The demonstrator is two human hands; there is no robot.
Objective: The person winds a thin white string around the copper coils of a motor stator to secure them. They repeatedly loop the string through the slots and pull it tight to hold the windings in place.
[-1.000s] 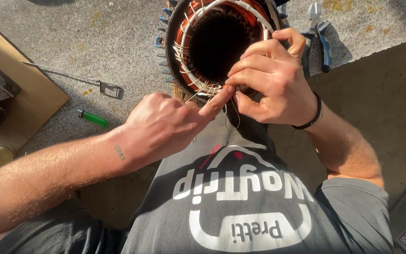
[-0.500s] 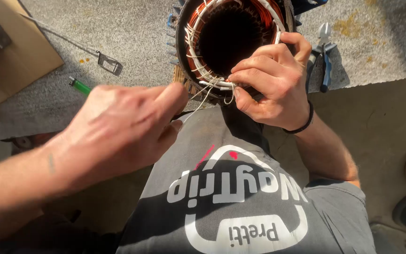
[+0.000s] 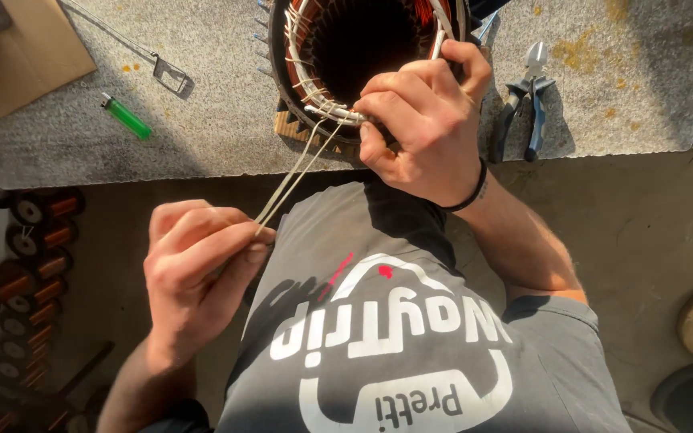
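Your left hand (image 3: 194, 273) is drawn back toward your chest, wrist bent, knuckles up, with the fingers (image 3: 238, 240) curled and pinching the free end of a pale cord (image 3: 294, 178) between thumb and forefinger. The cord runs taut in two strands from that pinch up and to the right, to the near rim of the stator (image 3: 362, 56), which stands on the grey surface (image 3: 202, 120) right in front of you with its dark bore facing up. White lacing wraps the copper windings round the bore.

Your right hand (image 3: 427, 120) rests on the stator's near rim, palm down, forearm coming in from the lower right with a black band on the wrist. Its fingers are clenched on the laced winding where the cord meets it, thumb tucked below at the rim's edge and forefinger arched over the top.

Blue-handled pliers (image 3: 527, 104) lie just beside the right hand, on the surface to its right. A green lighter (image 3: 126, 116) lies well to the left of the stator, with a metal rod (image 3: 122, 44) ending in a small square loop beyond it and a piece of cardboard (image 3: 18, 56) at the far left corner. Spools of copper wire (image 3: 34, 240) sit on the floor below your left arm
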